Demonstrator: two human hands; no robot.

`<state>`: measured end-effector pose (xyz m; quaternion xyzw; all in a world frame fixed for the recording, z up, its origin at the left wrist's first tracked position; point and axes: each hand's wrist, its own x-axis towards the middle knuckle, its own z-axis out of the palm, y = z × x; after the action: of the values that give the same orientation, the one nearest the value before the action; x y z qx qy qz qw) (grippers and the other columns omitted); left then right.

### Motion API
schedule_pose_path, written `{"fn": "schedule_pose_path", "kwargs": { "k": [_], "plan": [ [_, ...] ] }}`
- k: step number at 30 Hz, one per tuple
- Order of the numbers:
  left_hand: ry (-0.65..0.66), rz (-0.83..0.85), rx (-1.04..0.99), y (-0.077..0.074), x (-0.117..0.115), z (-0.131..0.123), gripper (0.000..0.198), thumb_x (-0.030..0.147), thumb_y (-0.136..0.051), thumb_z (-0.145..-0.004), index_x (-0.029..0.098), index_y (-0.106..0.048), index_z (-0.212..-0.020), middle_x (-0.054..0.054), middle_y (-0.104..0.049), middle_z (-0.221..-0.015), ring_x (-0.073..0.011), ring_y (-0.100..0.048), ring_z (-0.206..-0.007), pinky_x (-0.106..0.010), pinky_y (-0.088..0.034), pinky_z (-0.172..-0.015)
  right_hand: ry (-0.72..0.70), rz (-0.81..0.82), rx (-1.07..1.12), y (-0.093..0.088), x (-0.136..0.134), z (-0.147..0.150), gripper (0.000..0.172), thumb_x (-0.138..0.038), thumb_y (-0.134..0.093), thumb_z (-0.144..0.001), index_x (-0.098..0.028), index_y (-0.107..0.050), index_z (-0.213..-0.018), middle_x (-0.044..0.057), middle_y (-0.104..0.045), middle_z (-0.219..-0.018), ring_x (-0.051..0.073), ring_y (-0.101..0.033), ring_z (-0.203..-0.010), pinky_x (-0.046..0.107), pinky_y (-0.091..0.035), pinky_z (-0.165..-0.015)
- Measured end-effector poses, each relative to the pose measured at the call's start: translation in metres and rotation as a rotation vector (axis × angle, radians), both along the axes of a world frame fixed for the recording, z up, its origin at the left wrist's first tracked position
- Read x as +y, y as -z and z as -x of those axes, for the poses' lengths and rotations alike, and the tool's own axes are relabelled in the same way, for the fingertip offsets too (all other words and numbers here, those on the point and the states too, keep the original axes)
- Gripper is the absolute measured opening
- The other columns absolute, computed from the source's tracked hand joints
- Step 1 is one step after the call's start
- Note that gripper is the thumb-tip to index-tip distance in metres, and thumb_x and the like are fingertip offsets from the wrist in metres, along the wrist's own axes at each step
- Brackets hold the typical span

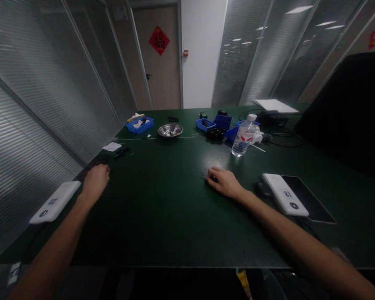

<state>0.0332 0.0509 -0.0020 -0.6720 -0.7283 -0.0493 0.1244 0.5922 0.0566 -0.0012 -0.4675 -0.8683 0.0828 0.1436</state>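
Note:
My left hand (96, 179) is closed at the left side of the dark green table (162, 216), fingers curled. A bit of something dark shows at its fingertips, too small to name. Beyond it lie a dark, slender item (121, 153) and a scrap of white paper (112, 146). Low over the middle of the table, or resting on it, my right hand (223, 182) pinches a small, thin, greyish piece (203, 178) whose tip sticks out to the left. The rest of that piece is hidden by the fingers.
White power banks (58, 202) (284, 193) lie left and right, the right one on a black pad (306, 196). A water bottle (243, 135) stands upright behind my right hand. Farther back are a metal bowl (170, 136), blue trays (140, 130), cables and a dark screen (350, 112).

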Motion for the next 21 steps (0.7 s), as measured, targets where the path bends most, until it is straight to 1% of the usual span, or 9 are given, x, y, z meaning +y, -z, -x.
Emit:
{"fn": "schedule_pose_path", "kwargs": {
  "k": [6,11,15,19,21],
  "plan": [
    [0.002,-0.049,-0.026,0.008,-0.002,0.005,0.03,0.026,-0.042,-0.094,0.014,-0.069,-0.1,-0.016,-0.068,-0.106,-0.0311,-0.066,-0.098,-0.041,-0.051,-0.084,0.054,0.007,0.016,-0.001,0.002,0.0,0.015,-0.033,-0.056,-0.101,-0.02,-0.063,-0.097,0.005,-0.064,-0.1,0.017,-0.061,-0.079,0.026,-0.04,-0.068],
    [-0.006,-0.063,-0.047,0.01,-0.003,0.008,0.029,0.028,-0.043,-0.095,0.016,-0.069,-0.101,-0.015,-0.068,-0.108,-0.0306,-0.065,-0.1,-0.04,-0.05,-0.086,0.06,0.015,0.038,-0.002,0.002,0.0,0.014,-0.031,-0.057,-0.1,-0.02,-0.064,-0.096,0.005,-0.064,-0.099,0.016,-0.06,-0.078,0.026,-0.041,-0.068],
    [-0.013,-0.059,-0.082,0.008,-0.003,0.006,0.028,0.029,-0.043,-0.095,0.015,-0.067,-0.102,-0.015,-0.068,-0.111,-0.0292,-0.065,-0.101,-0.039,-0.051,-0.086,-0.014,0.04,0.038,-0.004,0.004,0.0,0.014,-0.031,-0.059,-0.099,-0.02,-0.065,-0.092,0.004,-0.064,-0.096,0.016,-0.06,-0.078,0.026,-0.04,-0.069],
    [-0.05,-0.038,-0.074,0.001,-0.006,-0.002,0.03,0.028,-0.042,-0.094,0.015,-0.068,-0.101,-0.015,-0.068,-0.109,-0.0296,-0.066,-0.099,-0.04,-0.051,-0.088,0.032,0.045,0.077,-0.005,0.007,0.0,0.014,-0.029,-0.059,-0.098,-0.019,-0.064,-0.09,0.005,-0.064,-0.093,0.015,-0.059,-0.074,0.025,-0.039,-0.067],
    [-0.053,-0.041,-0.047,-0.001,-0.007,-0.005,0.031,0.028,-0.042,-0.093,0.014,-0.068,-0.101,-0.015,-0.068,-0.108,-0.0308,-0.065,-0.1,-0.041,-0.05,-0.09,0.014,0.058,0.09,-0.005,0.008,0.0,0.013,-0.028,-0.06,-0.097,-0.019,-0.064,-0.089,0.005,-0.064,-0.092,0.016,-0.059,-0.074,0.024,-0.039,-0.067]
  ]
}}
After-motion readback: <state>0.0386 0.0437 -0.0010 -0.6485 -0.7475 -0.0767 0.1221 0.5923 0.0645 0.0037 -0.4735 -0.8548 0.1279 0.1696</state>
